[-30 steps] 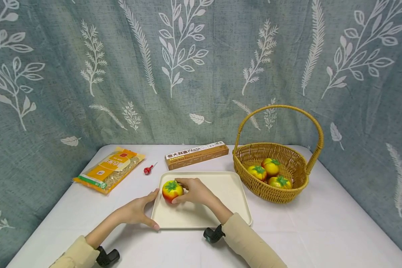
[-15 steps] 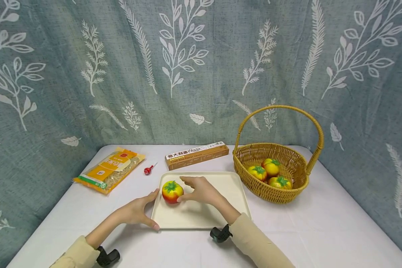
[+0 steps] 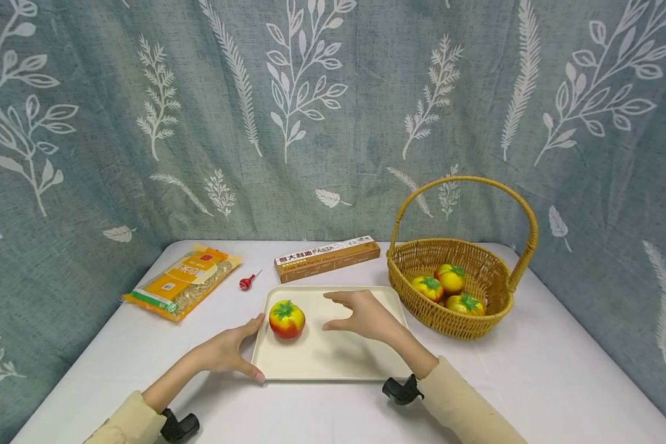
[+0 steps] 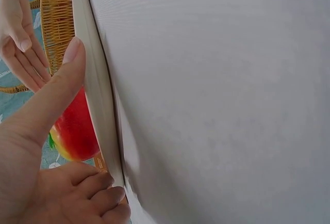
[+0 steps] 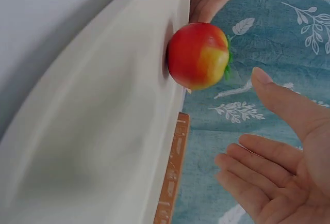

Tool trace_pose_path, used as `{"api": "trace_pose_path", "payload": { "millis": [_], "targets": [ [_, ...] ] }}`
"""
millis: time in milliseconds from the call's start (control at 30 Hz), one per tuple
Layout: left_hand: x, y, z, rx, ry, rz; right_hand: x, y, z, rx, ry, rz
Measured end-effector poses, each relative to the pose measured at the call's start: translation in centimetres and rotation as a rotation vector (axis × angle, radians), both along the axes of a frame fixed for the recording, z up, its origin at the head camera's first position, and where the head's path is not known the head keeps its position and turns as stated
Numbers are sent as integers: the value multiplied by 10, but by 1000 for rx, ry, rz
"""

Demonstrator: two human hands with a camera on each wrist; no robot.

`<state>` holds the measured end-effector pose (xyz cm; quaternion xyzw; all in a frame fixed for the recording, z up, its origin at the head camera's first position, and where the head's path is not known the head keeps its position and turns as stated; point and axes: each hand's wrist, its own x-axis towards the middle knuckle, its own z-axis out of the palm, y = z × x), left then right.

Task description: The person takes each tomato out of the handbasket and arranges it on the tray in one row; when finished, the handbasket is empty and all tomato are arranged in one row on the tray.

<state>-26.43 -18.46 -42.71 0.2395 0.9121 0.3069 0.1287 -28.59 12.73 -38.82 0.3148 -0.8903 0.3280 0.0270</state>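
A red-and-yellow tomato with a green leafy top sits on the left part of the cream rectangular tray. My left hand holds the tray at its near left corner, thumb on the front rim and fingers at the left side. In the left wrist view, the thumb lies against the rim and the other fingers are curled. My right hand is held over the tray's right half, to the right of the tomato and apart from it. Its thumb and fingers are spread with nothing between them.
A wicker basket with a tall handle stands right of the tray and holds 3 similar tomatoes. Behind the tray lies a pasta box. A red lollipop and an orange food bag lie left.
My right hand has let go of the tomato and moved right, away from it. The tomato stays on the tray, and the left hand has kept its place.
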Motion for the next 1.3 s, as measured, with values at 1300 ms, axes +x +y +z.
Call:
{"api": "trace_pose_path", "payload": {
  "millis": [1300],
  "targets": [
    [0, 1, 3, -6, -22, 20, 19, 120, 36, 32, 81, -140]
  ]
}}
